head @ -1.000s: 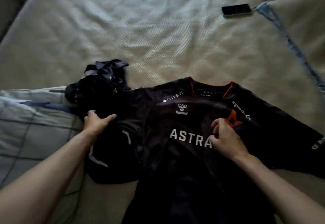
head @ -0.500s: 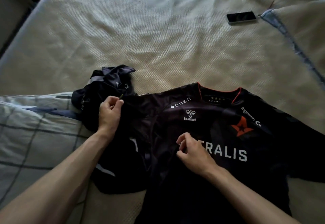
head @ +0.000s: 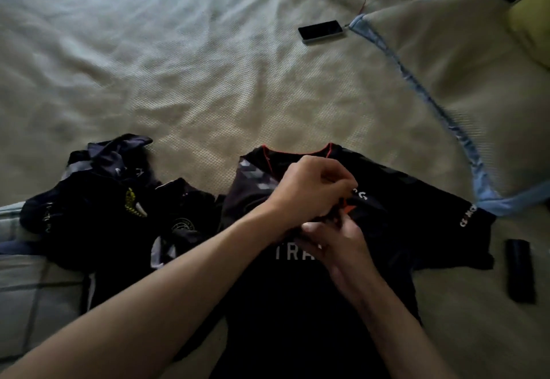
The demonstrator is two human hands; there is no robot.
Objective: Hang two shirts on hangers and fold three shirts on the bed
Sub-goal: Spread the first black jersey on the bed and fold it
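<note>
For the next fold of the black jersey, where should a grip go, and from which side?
Probably the right sleeve, near its cuff, coming from the right. It lies spread flat and clear of both hands, while the left side of the black jersey is already folded inward under the left hand and right hand.

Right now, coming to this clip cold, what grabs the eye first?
Both hands meet over the chest of the black jersey spread at the bed's near edge: the left hand has folded its left side across, and the right hand pinches fabric just below. A heap of dark shirts lies left of it, and a phone lies farther back on the cream bedspread.
</note>
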